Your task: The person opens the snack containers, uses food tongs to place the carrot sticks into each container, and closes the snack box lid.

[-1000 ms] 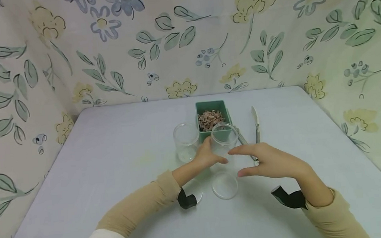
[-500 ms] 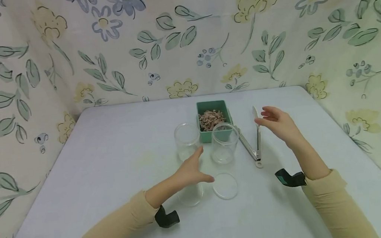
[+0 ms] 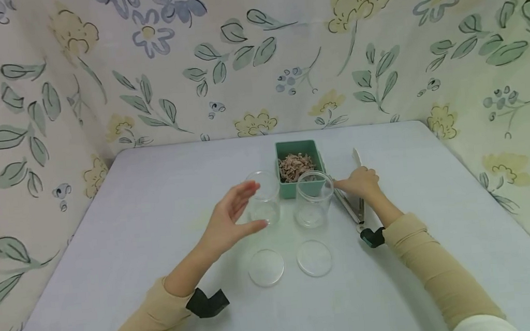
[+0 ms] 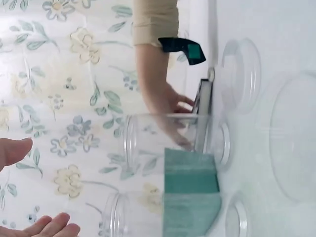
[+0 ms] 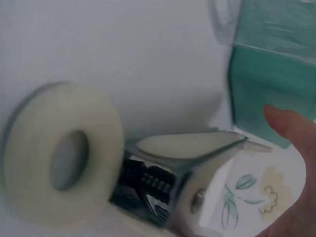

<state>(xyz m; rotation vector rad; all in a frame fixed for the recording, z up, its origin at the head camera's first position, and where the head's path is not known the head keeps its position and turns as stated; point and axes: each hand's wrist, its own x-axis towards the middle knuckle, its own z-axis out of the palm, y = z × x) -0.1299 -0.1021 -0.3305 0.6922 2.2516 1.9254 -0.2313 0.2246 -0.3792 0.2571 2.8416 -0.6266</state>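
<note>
My right hand [image 3: 360, 183] reaches down over the arms of a pair of metal tongs [image 3: 346, 205], thumb on the left and fingers on the right. In the right wrist view the thumb [image 5: 289, 126] stands apart from the tongs, whose cream ring [image 5: 24, 163] and hinge are close to the camera. My left hand [image 3: 227, 218] is raised beside the left clear jar [image 3: 266, 209], thumb and fingers spread, holding nothing. A second clear jar [image 3: 314, 206] stands to its right, near the tongs.
Behind the jars a green box [image 3: 288, 190] holds brown shreds [image 3: 294, 166]. Two clear round lids, a left lid [image 3: 266, 267] and a right lid [image 3: 315, 258], lie in front of the jars on the white table [image 3: 164, 194]. A floral curtain [image 3: 241, 100] hangs behind.
My left hand has let go of the right jar's area and drawn back left. My right hand has swung right from beside the jar, then down over the tongs.
</note>
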